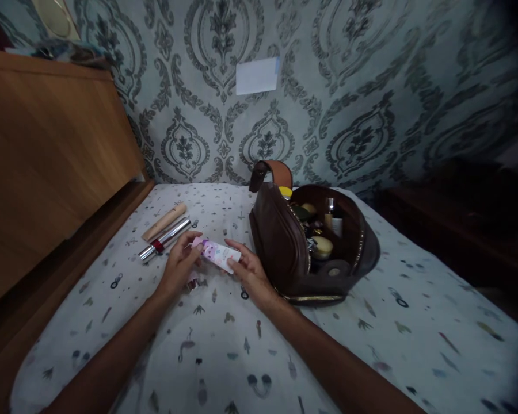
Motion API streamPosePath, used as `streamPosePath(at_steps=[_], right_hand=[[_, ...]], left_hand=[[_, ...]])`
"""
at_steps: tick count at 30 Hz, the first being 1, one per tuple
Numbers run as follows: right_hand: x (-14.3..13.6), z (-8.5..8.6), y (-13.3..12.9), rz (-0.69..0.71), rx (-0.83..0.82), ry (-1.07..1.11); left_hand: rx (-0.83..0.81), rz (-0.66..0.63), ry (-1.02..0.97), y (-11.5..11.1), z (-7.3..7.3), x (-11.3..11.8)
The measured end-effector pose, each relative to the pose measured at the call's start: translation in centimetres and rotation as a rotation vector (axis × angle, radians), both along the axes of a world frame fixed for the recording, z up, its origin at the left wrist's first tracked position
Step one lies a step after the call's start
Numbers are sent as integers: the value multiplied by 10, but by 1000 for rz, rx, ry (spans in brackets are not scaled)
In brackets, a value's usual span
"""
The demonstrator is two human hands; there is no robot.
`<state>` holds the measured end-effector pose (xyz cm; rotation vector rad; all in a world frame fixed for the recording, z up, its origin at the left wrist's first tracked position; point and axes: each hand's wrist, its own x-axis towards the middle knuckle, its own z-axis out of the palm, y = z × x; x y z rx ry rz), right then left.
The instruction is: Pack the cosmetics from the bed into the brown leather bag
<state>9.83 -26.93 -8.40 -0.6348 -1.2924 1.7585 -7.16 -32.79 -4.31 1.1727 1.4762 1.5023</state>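
Observation:
Between both hands is a slim white pack with a pink and purple cartoon print (218, 253); whether it is a box or a tube I cannot tell. My left hand (182, 259) pinches its left end, and my right hand (249, 272) grips its right end. Just below my left hand lies a small shiny cap-like piece (193, 284), partly hidden. Beyond that hand, a silver tube with a red band (164, 238) rests beside a beige tube (164, 222). To the right of my right hand stands an unzipped brown cosmetic bag (280, 247).
Inside the bag are a small bottle (336, 223), a round yellowish container (322, 247) and a yellow lid (285, 191). Its strap (278, 172) loops up behind. A patterned sheet (224, 356) covers the surface. A wooden cabinet (52, 144) borders the left, and a papered wall (224, 132) the back.

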Motion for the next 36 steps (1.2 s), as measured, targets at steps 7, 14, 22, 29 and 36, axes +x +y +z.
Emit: streamPosePath(at_steps=[7,14,22,29,36], right_hand=[[-1,-3,1,4,-6,0],[-1,-5,2,4,-8,6],[-2,-6,2,1,-12,24],[-2,-6,2,4,-20,42],[-2,-6,3,1,-39,52]], left_hand=[[-38,8,-20,-7,-2,-2],[-117,-25,-52,-8,-2,-2],[-114,-29,-16,-9,-1,-1],[-111,-26,-6,-8,-3,-1],[-124,-10,-4,-9,-3,1]])
